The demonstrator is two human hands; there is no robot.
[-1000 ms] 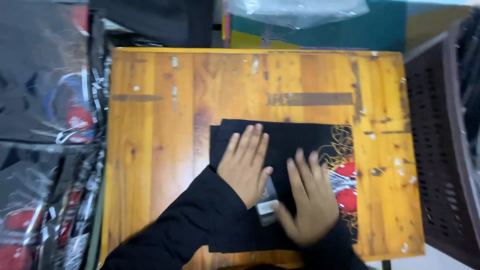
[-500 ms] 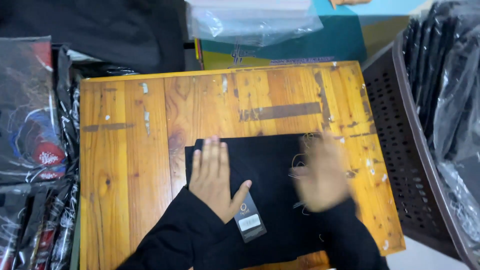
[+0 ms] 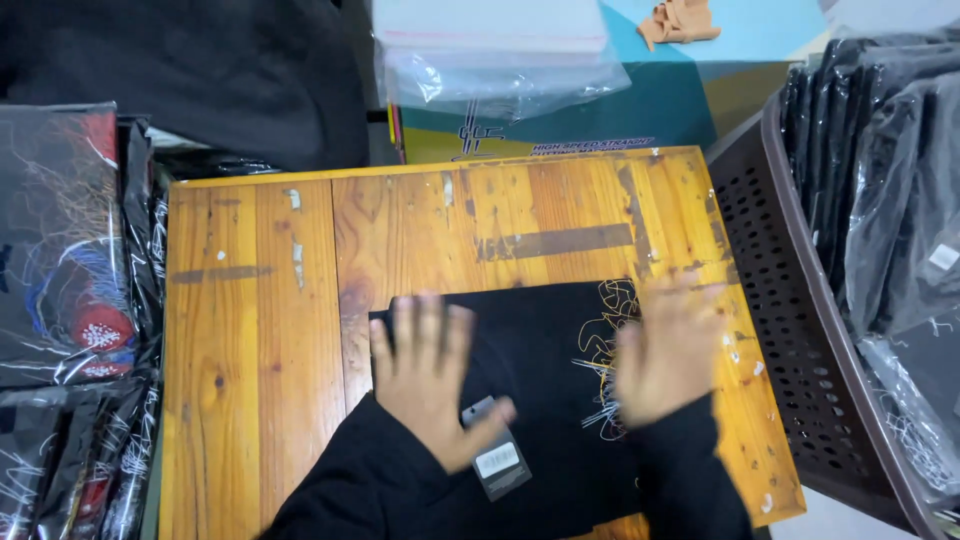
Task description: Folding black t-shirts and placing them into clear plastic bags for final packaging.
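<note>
Your left hand (image 3: 430,385) and right hand (image 3: 668,350) lie open, palms flat on the folded black garment (image 3: 545,350). It rests on the wooden table (image 3: 260,330), its grey tag (image 3: 497,462) beside your left thumb.

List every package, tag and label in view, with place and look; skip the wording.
Hang tag: on black garment by left hand; dark, white sticker.
Clear bags: top centre, stacked.
Bagged dark shirts: left pile.
Bagged black garments: brown basket, right.
</note>
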